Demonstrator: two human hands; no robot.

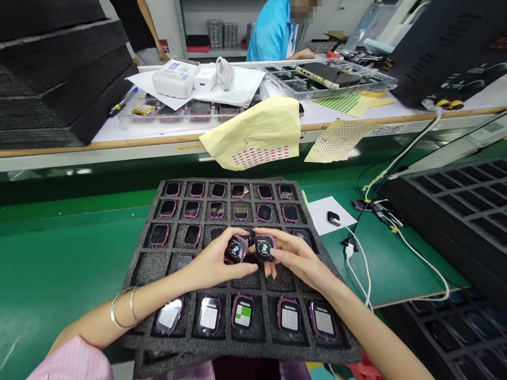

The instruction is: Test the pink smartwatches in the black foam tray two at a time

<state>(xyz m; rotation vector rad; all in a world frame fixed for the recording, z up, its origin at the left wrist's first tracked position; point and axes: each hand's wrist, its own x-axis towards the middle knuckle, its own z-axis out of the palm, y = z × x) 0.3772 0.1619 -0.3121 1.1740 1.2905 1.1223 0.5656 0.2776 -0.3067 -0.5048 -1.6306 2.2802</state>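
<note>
A black foam tray (147, 266) with many square pockets lies in front of me on the green belt. Its far rows hold several pink smartwatch bodies with dark screens (191, 209). The near row holds several with lit screens (243, 312). Over the middle of the tray, my left hand (209, 264) holds one pink watch body (236, 249) with a lit screen. My right hand (295, 256) holds a second pink watch body (264, 247), also lit. The two watches sit side by side, almost touching.
White cables (358, 261) and a small black charger puck (333, 217) lie on paper right of the tray. Empty black trays (455, 211) stand at the right. Yellow sticker sheets (257, 134) hang off the bench behind. A person in a blue shirt (273, 29) works beyond it.
</note>
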